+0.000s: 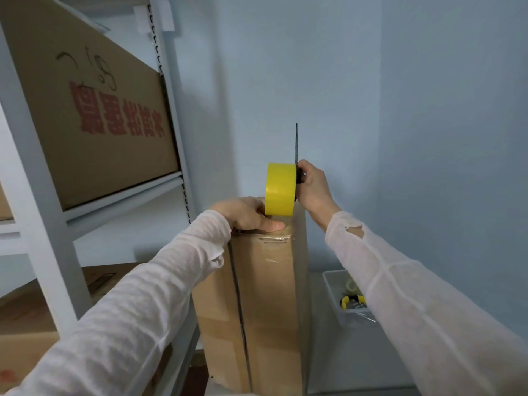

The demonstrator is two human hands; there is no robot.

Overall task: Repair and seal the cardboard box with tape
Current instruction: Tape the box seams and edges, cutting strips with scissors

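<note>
- A grey shelf rack is seen at the far left; a large carton with red print is carried on its upper shelf.
- The left hand is laid on the top end of the cardboard box. Its grip is not closed round anything: the thumb is held straight and pressed flat along the near top edge, while the fingertips are hidden behind the roll.
- The cardboard box is stood upright at the centre on the bench, just beside the rack. A dark seam is seen down its front, and clear tape is stuck over its upper face.
- A yellow tape roll is held on edge at the box's top, touching the left hand.
- The right hand is curled tightly on a black holder at the roll's right side; a thin dark blade is seen standing above it.
- A plastic tray is set on the bench at the right, partly covered by the right sleeve; a yellow-and-black tool is held in it.
</note>
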